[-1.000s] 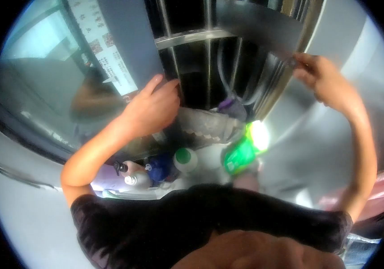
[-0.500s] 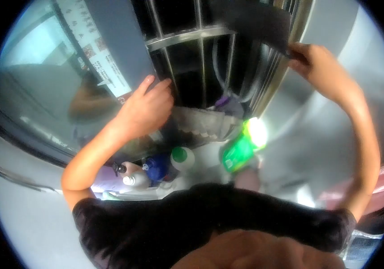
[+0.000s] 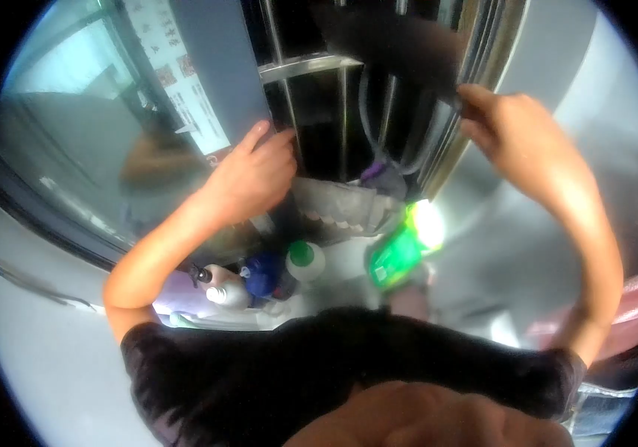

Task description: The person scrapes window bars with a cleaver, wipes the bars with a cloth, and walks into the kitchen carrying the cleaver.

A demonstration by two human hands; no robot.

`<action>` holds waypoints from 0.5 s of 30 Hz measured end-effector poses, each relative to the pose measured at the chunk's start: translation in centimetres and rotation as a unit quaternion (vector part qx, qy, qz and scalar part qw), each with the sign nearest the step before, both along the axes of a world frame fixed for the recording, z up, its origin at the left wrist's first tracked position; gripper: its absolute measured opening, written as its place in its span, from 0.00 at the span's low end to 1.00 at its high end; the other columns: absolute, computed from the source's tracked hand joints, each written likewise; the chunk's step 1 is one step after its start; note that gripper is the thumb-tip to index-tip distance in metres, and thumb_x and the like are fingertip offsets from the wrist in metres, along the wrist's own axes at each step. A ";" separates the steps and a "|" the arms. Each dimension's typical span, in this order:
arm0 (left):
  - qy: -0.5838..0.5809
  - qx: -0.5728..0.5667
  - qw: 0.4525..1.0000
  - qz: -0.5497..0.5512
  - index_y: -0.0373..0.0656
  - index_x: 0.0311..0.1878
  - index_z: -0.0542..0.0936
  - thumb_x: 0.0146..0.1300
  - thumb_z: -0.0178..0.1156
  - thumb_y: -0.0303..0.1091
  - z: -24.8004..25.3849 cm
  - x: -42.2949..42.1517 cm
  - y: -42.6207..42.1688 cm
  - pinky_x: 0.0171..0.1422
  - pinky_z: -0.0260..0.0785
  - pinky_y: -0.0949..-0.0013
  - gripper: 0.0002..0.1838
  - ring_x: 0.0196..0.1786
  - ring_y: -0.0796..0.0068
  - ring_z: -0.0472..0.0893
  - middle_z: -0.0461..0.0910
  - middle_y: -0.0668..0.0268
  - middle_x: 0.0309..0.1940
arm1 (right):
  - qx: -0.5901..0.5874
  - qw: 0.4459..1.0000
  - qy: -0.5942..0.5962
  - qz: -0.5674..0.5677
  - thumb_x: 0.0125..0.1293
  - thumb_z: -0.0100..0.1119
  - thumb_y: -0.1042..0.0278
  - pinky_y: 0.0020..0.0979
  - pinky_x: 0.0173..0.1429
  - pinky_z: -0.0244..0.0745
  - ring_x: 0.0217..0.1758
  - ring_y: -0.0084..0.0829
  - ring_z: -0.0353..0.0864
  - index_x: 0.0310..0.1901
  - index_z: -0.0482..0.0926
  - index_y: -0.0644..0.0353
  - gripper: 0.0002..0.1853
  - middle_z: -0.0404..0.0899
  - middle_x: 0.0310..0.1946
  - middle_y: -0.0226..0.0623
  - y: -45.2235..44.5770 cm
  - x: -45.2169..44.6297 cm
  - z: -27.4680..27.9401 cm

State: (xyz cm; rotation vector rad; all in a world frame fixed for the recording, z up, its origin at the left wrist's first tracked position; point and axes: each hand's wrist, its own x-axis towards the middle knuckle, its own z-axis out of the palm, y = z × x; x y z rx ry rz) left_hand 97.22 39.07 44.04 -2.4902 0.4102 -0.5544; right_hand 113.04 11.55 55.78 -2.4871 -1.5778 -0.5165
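My right hand (image 3: 512, 134) pinches the lower right corner of a dark flat sheet or cloth (image 3: 393, 45), which spreads up and left in front of metal window bars (image 3: 311, 65). At the edge of the grey window frame (image 3: 218, 59), my left hand (image 3: 253, 175) grips the frame's side, thumb on the near face and fingers curled round the edge. A glass pane (image 3: 73, 149) with a printed white label strip (image 3: 185, 97) is on the left.
Below the window stand a white bottle with a green cap (image 3: 304, 261), a blue bottle (image 3: 263, 274), a white bottle (image 3: 228, 296) and a bright green package (image 3: 397, 257). A grey cloth (image 3: 337, 205) lies along the sill, beside a purple-and-grey item (image 3: 383, 179).
The dark sheet and my right hand have shifted left across the bars. My left hand has stayed on the frame; the view has swung slightly.
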 end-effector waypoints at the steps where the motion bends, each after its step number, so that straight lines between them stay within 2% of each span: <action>1: -0.002 0.003 1.000 0.000 0.43 0.41 0.77 0.48 0.62 0.37 0.1 -0.1 0.0 0.67 0.50 0.50 0.16 0.61 0.64 0.65 0.72 0.63 0.43 | -0.001 1.000 0.011 -0.005 0.59 0.53 0.68 0.45 0.44 0.71 0.39 0.51 0.76 0.42 0.75 0.67 0.13 0.77 0.31 0.56 0.7 0.3 -0.3; 2: -0.002 0.006 1.000 -0.003 0.43 0.41 0.77 0.48 0.62 0.37 0.2 -0.1 -0.1 0.67 0.50 0.50 0.16 0.61 0.64 0.65 0.73 0.63 0.43 | 0.001 1.000 0.010 -0.004 0.59 0.53 0.68 0.45 0.44 0.71 0.39 0.51 0.76 0.42 0.75 0.67 0.13 0.77 0.31 0.56 1.3 0.6 -0.5; 4: -0.002 0.008 1.000 -0.005 0.43 0.40 0.77 0.47 0.62 0.36 0.2 -0.1 -0.1 0.67 0.50 0.50 0.16 0.61 0.64 0.65 0.73 0.63 0.43 | 0.013 0.995 0.066 0.070 0.59 0.52 0.68 0.45 0.45 0.71 0.39 0.52 0.76 0.42 0.75 0.67 0.13 0.76 0.31 0.56 2.4 0.5 -0.6; 8: -0.001 -0.011 1.000 -0.016 0.42 0.40 0.77 0.47 0.62 0.36 0.3 -0.1 -0.1 0.66 0.51 0.50 0.15 0.61 0.64 0.65 0.73 0.63 0.43 | 0.024 0.989 0.109 0.092 0.60 0.52 0.66 0.41 0.48 0.71 0.41 0.50 0.78 0.43 0.76 0.67 0.14 0.77 0.32 0.56 3.5 0.5 -0.2; 10: -0.001 -0.015 1.000 -0.018 0.42 0.40 0.77 0.47 0.62 0.36 0.2 -0.2 0.0 0.66 0.51 0.50 0.15 0.61 0.63 0.65 0.73 0.62 0.43 | 0.041 0.994 0.070 0.077 0.61 0.52 0.64 0.40 0.49 0.71 0.43 0.48 0.78 0.46 0.75 0.68 0.17 0.78 0.36 0.55 3.2 2.3 0.0; 13: 0.010 -0.018 1.000 -0.015 0.42 0.40 0.77 0.48 0.62 0.36 0.0 -0.1 0.3 0.66 0.51 0.49 0.16 0.61 0.63 0.65 0.73 0.62 0.43 | 0.001 0.996 0.092 0.018 0.61 0.52 0.64 0.39 0.49 0.71 0.43 0.48 0.78 0.47 0.75 0.68 0.17 0.78 0.35 0.55 2.7 2.4 0.4; 15: 0.017 -0.006 1.000 -0.005 0.43 0.41 0.77 0.48 0.62 0.37 0.0 0.1 0.1 0.65 0.52 0.49 0.16 0.61 0.63 0.65 0.72 0.62 0.44 | 0.063 0.988 0.127 0.067 0.62 0.51 0.63 0.36 0.40 0.74 0.32 0.44 0.80 0.47 0.75 0.67 0.17 0.79 0.27 0.50 2.7 1.5 -0.5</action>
